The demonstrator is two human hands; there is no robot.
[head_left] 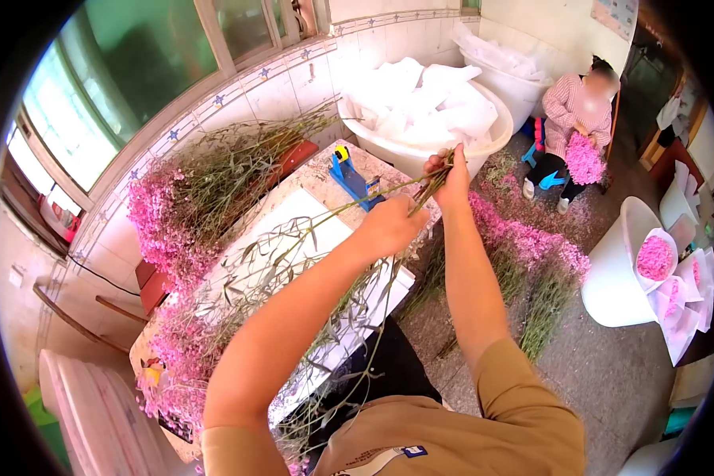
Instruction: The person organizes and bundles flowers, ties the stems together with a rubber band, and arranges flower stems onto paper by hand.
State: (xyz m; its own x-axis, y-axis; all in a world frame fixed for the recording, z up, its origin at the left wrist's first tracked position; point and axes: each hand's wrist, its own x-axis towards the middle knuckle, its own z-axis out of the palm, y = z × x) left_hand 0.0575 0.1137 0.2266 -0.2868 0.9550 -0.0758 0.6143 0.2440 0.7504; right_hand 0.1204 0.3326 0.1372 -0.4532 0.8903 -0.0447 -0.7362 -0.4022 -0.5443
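Observation:
My right hand [453,176] is closed round the cut ends of a bunch of long green flower stems [325,216]. Just below and to the left, my left hand [389,228] is shut on the same stems. They run down to the left across a white board [313,208] to small pink blossoms [178,337]. Beyond my left hand a blue tape dispenser [346,178] with a yellow roll stands on the table. My palms and the parts of the stems inside my fists are hidden.
A pile of pink flowers [163,202] lies at the table's far left. More pink flowers [531,238] lie on the floor at right. White tubs [504,131] stand behind, and another tub [611,289] with wrapped bouquets [656,258] at right. A seated person [567,107] holds pink flowers.

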